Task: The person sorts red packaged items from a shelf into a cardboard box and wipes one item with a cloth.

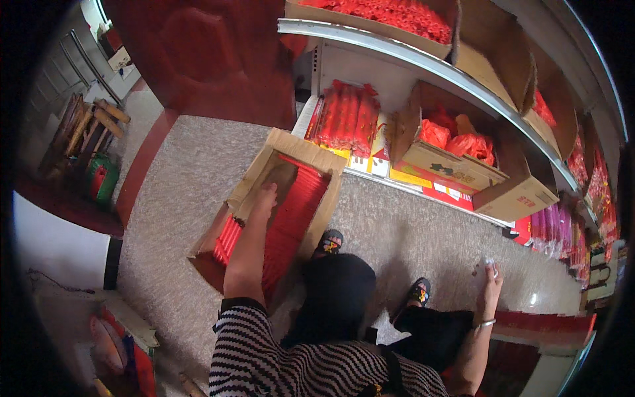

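Observation:
A long cardboard box (316, 156) lies open on the floor at my left side. Rows of thin red sticks or slim red packs (291, 221) fill much of it, with a brown bare patch near its far end. My left hand (266, 200) reaches inside, above that brown patch; its fingertips are too unclear to show a grip. Out to the right, away from the box, my right hand (492, 281) is raised over the floor. Its fingers are closed around a small white thing (489, 262), perhaps crumpled paper or plastic, whose kind does not show.
A low shelf holds bundled red sticks (347, 119) and a carton with red bags (456, 142). Above runs a metal shelf edge (397, 49) with more cartons. A dark red door (205, 53) stands ahead; a wooden stack (92, 129) is far left. My sandalled feet (329, 242) are beside the box.

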Available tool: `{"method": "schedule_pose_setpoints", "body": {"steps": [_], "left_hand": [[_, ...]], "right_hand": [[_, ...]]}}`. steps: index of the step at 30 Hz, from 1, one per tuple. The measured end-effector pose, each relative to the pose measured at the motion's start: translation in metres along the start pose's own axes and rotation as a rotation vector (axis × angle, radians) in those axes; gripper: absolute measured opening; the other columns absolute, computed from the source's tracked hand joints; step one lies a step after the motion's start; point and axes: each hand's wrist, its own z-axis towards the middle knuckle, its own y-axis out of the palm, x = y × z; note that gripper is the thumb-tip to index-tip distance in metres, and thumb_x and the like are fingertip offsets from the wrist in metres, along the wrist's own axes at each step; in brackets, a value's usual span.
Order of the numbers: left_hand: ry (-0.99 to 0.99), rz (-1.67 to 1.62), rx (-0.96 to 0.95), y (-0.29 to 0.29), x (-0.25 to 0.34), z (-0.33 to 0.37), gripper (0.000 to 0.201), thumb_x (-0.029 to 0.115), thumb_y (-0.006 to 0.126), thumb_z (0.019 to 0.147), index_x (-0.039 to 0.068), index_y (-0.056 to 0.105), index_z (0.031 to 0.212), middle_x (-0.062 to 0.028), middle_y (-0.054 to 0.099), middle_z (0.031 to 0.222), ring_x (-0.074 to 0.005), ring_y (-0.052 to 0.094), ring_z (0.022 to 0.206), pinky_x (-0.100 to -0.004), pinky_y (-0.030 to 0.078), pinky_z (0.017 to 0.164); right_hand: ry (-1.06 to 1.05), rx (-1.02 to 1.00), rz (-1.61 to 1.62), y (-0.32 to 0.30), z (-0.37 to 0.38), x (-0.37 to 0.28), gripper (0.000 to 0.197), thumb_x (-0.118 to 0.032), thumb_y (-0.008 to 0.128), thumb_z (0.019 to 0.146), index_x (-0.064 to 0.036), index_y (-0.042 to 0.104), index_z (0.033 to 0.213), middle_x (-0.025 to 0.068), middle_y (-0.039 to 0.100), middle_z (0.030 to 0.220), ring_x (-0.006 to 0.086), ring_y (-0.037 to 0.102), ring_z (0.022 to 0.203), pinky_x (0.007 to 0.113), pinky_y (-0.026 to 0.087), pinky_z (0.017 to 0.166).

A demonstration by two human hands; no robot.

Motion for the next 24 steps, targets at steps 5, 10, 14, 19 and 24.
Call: {"method": "schedule_pose_setpoints", "body": {"steps": [5,10,14,19,24], "left_hand": [[-0.093,0.113,-0.062,0.014,0.019,0.071,0.045,0.040,0.050,0.086,0.012,0.046,0.120,-0.0050,0.052,0.109,-0.0176,0.050,0.089,-0.0291,0.044,0.066],[0.128,-0.011,0.099,0.030,0.002,0.157,0.044,0.038,0.050,0.086,0.011,0.045,0.121,-0.0051,0.047,0.117,-0.0184,0.047,0.095,-0.0300,0.043,0.068],[0.230,-0.257,0.052,0.070,-0.002,0.172,0.043,0.035,0.051,0.086,0.011,0.044,0.121,-0.0043,0.045,0.120,-0.0191,0.046,0.097,-0.0306,0.042,0.070],[0.158,-0.121,0.132,0.033,-0.028,0.207,0.044,0.033,0.052,0.087,0.008,0.045,0.123,-0.0044,0.049,0.120,-0.0193,0.047,0.098,-0.0314,0.041,0.077],[0.179,-0.063,0.022,0.070,-0.008,0.154,0.045,0.031,0.052,0.088,0.003,0.047,0.122,-0.0075,0.051,0.121,-0.0177,0.047,0.106,-0.0323,0.040,0.086]], "right_hand": [[0.041,0.008,-0.116,0.015,0.004,0.001,0.027,-0.028,0.053,0.087,-0.0017,0.055,0.092,0.0039,0.057,0.074,0.0123,0.053,0.062,0.025,0.041,0.056],[0.088,-0.022,-0.208,0.020,0.018,0.012,0.031,-0.031,0.053,0.086,-0.0002,0.055,0.093,0.0058,0.059,0.075,0.0125,0.054,0.061,0.024,0.041,0.055],[0.133,0.037,-0.270,0.051,0.009,-0.011,0.031,-0.030,0.052,0.086,-0.0007,0.055,0.093,0.0062,0.059,0.075,0.0129,0.055,0.062,0.024,0.042,0.056],[0.120,-0.063,-0.206,0.063,0.025,0.003,0.029,-0.029,0.053,0.086,-0.0011,0.055,0.094,0.0062,0.060,0.075,0.0133,0.056,0.065,0.025,0.043,0.057],[0.136,-0.061,-0.223,0.061,0.014,0.000,0.030,-0.028,0.055,0.086,0.0004,0.054,0.096,0.0081,0.060,0.079,0.0147,0.056,0.066,0.025,0.044,0.059]]}}
